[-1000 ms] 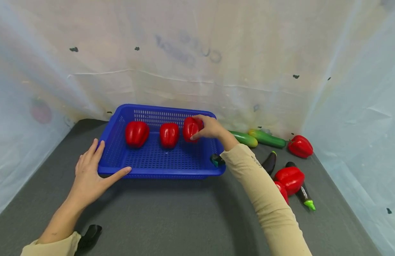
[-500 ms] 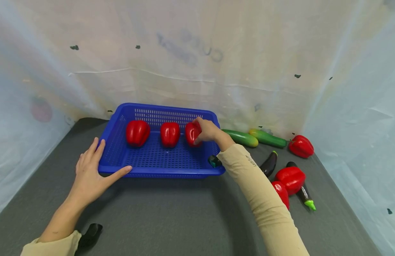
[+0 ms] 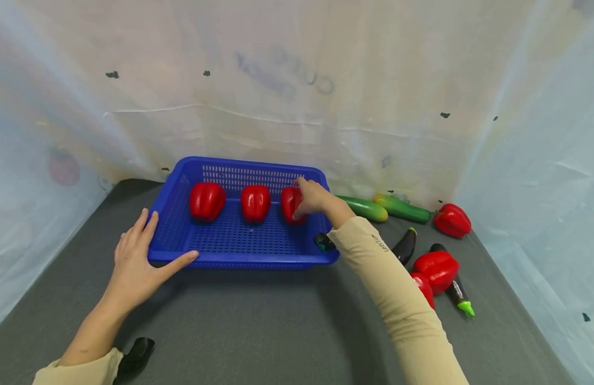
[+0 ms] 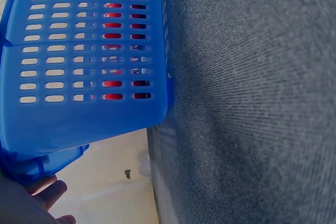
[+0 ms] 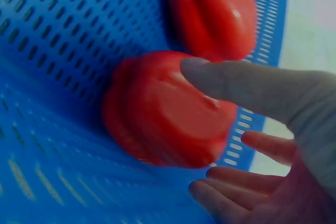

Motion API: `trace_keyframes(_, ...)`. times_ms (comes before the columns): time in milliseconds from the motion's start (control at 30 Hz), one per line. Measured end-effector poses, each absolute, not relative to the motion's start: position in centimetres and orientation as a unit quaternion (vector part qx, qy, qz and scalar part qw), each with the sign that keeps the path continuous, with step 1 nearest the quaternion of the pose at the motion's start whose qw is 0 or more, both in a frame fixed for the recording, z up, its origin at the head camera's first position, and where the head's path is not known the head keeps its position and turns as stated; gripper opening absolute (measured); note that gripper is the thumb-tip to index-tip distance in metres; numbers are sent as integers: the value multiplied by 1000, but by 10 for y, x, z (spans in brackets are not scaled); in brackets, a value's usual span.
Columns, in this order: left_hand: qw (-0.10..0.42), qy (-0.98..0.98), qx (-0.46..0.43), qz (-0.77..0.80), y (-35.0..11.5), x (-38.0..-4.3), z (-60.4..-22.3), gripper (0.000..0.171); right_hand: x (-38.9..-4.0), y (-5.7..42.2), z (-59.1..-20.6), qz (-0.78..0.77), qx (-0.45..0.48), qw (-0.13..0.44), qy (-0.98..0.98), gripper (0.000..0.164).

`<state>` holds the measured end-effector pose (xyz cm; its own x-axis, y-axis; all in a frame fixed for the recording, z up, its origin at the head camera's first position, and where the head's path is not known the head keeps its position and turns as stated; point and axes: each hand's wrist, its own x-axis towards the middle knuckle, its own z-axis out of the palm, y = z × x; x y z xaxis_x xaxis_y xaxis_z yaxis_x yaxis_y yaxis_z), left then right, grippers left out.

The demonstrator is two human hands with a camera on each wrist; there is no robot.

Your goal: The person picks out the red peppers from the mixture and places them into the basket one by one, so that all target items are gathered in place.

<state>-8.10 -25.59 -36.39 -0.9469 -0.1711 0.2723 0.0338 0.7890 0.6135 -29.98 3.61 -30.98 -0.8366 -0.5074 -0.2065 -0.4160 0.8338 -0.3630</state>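
Note:
A blue plastic basket [image 3: 248,258] stands on the grey table with three red bell peppers in a row inside: a left pepper [image 3: 207,201], a middle pepper [image 3: 255,203] and a right pepper [image 3: 290,205]. My right hand [image 3: 317,199] is at the right pepper, partly covering it. In the right wrist view the thumb [image 5: 231,83] lies over this pepper [image 5: 168,111], while the other fingers are spread beside it. My left hand [image 3: 135,267] touches the basket's left front corner, thumb and fingers spread. The left wrist view shows the basket's slotted side [image 4: 84,114] and some fingertips.
Right of the basket lie a cucumber [image 3: 366,208], a yellow-green zucchini [image 3: 402,207], a far bell pepper [image 3: 452,220], an eggplant [image 3: 405,246], and two more peppers [image 3: 437,271] by another eggplant [image 3: 457,294]. A plastic sheet [image 3: 277,80] hangs behind.
The right pepper has shifted slightly right and down in the basket, and my right hand has loosened from it. The left hand stays in place.

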Motion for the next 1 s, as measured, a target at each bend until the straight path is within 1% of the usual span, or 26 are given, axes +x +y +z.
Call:
trace_keyframes(133,156,-932,39,-324,-256,-81,-365,108,-298,44,-300,-176,-255,152,939,89)
trace_keyframes(367,153,-934,37,-321,-258,-82,-365,108,-293,60,-291,-220,-279,138,925,82)
trace_keyframes(700,153,-935,36,-318,-258,-84,-364,107,-284,84,-291,-277,-304,106,905,79)
trace_keyframes(1000,144,-937,41,-315,-261,-85,-365,106,-274,105,-294,-319,-291,97,897,79)
